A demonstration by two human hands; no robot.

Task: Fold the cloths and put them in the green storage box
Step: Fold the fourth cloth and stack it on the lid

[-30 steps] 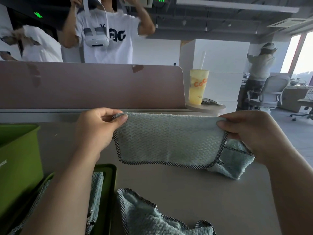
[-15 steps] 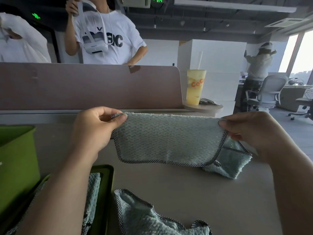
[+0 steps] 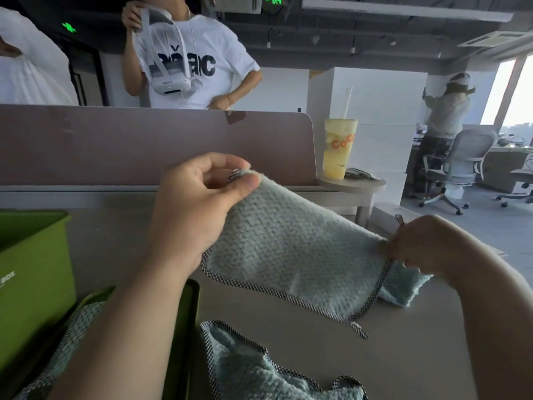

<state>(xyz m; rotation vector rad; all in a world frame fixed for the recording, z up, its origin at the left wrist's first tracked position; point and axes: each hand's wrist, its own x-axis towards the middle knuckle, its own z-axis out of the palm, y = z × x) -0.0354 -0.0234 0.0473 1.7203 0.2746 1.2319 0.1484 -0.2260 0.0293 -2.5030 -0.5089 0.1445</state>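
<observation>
A pale green cloth (image 3: pixel 291 261) with checked black-and-white trim hangs folded in half above the grey desk (image 3: pixel 403 356). My left hand (image 3: pixel 196 209) pinches its upper left corner between thumb and fingers, raised high. My right hand (image 3: pixel 427 243) pinches the right corner, lower, so the cloth slopes down to the right. A second, crumpled cloth (image 3: pixel 259 373) lies on the desk near the bottom edge. The green storage box (image 3: pixel 31 278) stands at the left. A green lid (image 3: pixel 184 327) beside it carries another cloth (image 3: pixel 72 342), partly hidden by my left forearm.
A pinkish desk divider (image 3: pixel 115 145) runs along the back. A yellow drink cup (image 3: pixel 339 148) with a straw stands on a small round table behind the desk's right end. A person in a white T-shirt stands behind the divider; office chairs are at far right.
My left hand has risen and moved right while my right hand has dropped. The cloth, held level before, now slopes down to the right.
</observation>
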